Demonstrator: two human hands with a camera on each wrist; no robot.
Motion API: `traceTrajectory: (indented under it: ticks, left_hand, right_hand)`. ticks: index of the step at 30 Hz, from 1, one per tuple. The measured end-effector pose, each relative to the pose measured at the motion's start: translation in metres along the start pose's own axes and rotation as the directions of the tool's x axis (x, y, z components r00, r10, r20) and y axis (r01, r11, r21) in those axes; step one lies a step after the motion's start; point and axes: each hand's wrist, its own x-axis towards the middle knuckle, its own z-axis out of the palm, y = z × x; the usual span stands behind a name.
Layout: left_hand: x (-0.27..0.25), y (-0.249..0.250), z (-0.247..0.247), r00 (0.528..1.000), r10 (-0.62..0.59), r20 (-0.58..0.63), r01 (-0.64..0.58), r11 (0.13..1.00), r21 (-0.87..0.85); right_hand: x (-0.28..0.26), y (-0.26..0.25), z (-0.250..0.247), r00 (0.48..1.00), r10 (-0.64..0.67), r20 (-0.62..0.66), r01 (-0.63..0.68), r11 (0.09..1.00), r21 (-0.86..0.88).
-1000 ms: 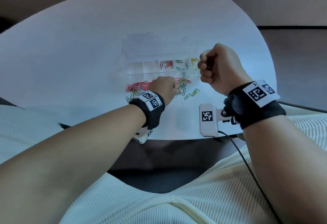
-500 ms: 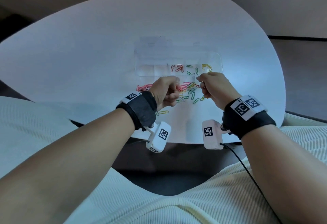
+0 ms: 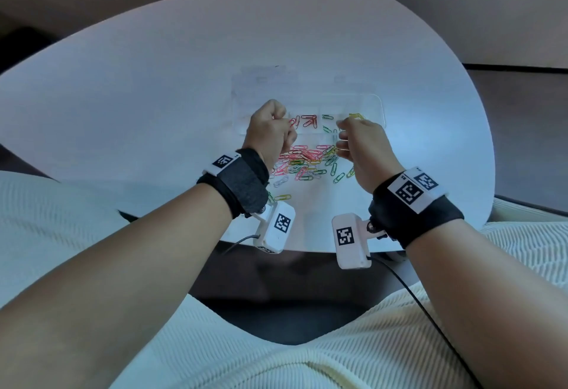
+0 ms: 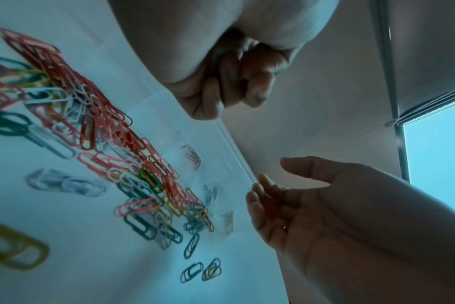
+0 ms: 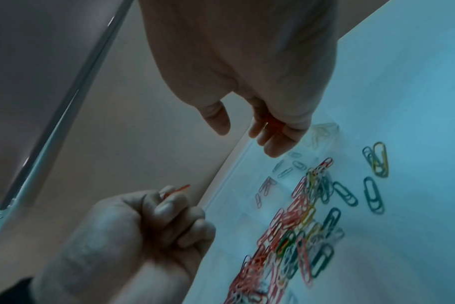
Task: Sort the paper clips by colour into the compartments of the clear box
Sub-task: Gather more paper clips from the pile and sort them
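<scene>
A clear box (image 3: 380,105) lies on the white table, with red clips (image 3: 309,121), green clips (image 3: 327,117) and yellow clips (image 3: 356,116) in separate compartments. In front of it is a mixed pile of clips (image 3: 307,161) (image 4: 104,123) (image 5: 294,226). My left hand (image 3: 278,130) (image 4: 234,86) (image 5: 153,216) is a fist over the box's left part and pinches a red clip (image 5: 178,189). My right hand (image 3: 344,139) (image 4: 286,205) (image 5: 247,115) hovers over the box's right part. Its thumb is apart and its fingers are loosely curled on a red-orange clip (image 5: 271,123) (image 4: 269,203).
The table (image 3: 153,96) is rounded, with its near edge just under my wrists. A stray yellow clip (image 3: 282,197) lies near my left wrist and loose green clips (image 3: 338,178) lie right of the pile. A cable (image 3: 415,296) trails from the right wrist camera.
Half a second ago both hands were down at the pile. Both have lifted and moved forward over the box, each carrying a clip.
</scene>
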Motion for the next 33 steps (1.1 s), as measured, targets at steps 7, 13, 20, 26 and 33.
traceTrajectory:
  ticks: [7, 13, 20, 26, 33]
  left_hand:
    - [0.004, 0.013, -0.003, 0.997, -0.080, 0.024, 0.080, 0.997, -0.010]
    - [0.009, 0.012, -0.002, 0.987, -0.154, -0.036, 0.157, 0.981, 0.113]
    - [0.020, 0.031, 0.013, 0.978, -0.197, -0.063, 0.205, 0.959, 0.197]
    - [0.028, 0.034, 0.027, 0.969, -0.247, -0.016, 0.241, 0.927, 0.288]
    - [0.018, 0.039, 0.021, 0.989, -0.126, 0.072, 0.068, 0.840, 0.538]
  right_hand:
    - [-0.007, -0.004, 0.013, 0.982, 0.023, 0.188, -0.111, 0.875, 0.471]
    - [-0.006, -0.008, 0.008, 0.912, 0.047, 0.407, -0.281, 0.795, 0.538]
    - [-0.009, -0.021, -0.001, 0.967, 0.022, 0.252, -0.170, 0.795, 0.582]
    - [-0.009, -0.027, -0.009, 0.987, -0.005, 0.161, -0.095, 0.792, 0.603]
    - [-0.012, -0.030, -0.008, 0.997, -0.033, 0.063, -0.005, 0.854, 0.521]
